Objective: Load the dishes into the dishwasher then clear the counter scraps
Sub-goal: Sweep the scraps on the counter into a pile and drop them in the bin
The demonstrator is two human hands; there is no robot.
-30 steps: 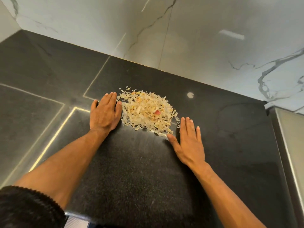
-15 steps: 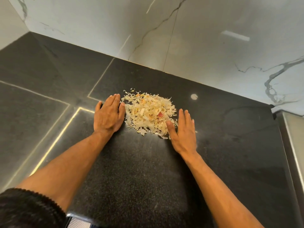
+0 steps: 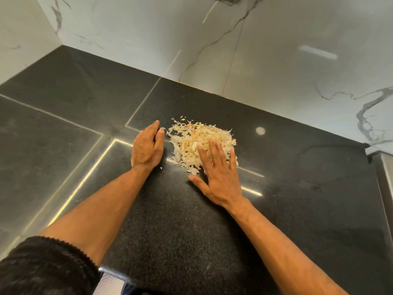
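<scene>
On speckled black counter (image 3: 170, 241): flaky pale scraps (image 3: 197, 137) heaped; right hand (image 3: 219, 177) fingers splayed atop; left hand (image 3: 146, 147) flat beside.

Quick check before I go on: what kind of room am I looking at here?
Most likely a home kitchen: a dark stone countertop, a white marble-look backsplash, and a pile of food scraps between both hands.

Black speckled countertop (image 3: 170, 231) fills the lower and middle frame, crossed at left by thin bright seam lines (image 3: 85, 177). White marble wall (image 3: 276, 60) with grey veins spans the top. Small round pale spot (image 3: 260, 130), centre right.
</scene>
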